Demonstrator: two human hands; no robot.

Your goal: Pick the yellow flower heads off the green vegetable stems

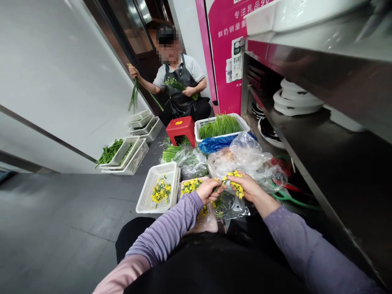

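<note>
In front of me my right hand (247,187) is closed around yellow-flowered green sprigs (237,189), whose blossoms hang out below the fingers. My left hand (208,192) pinches at the stem end of the same sprigs, close to the right hand's fingertips. Under the hands, a pale pink tray (210,224) bears more yellow flowers (191,185). Beside it lies a clear plastic container (240,210) with green stems. To the left, a white perforated basket (143,198) holds a small heap of yellow flower tops (161,192).
Opposite sits a co-worker (180,81) with green stalks in both hands, behind a red stool (180,125). A white basket of green stalks (220,125), plastic bags (241,157) and stacked baskets (130,159) surround the floor space. A metal shelf (309,139) borders the right.
</note>
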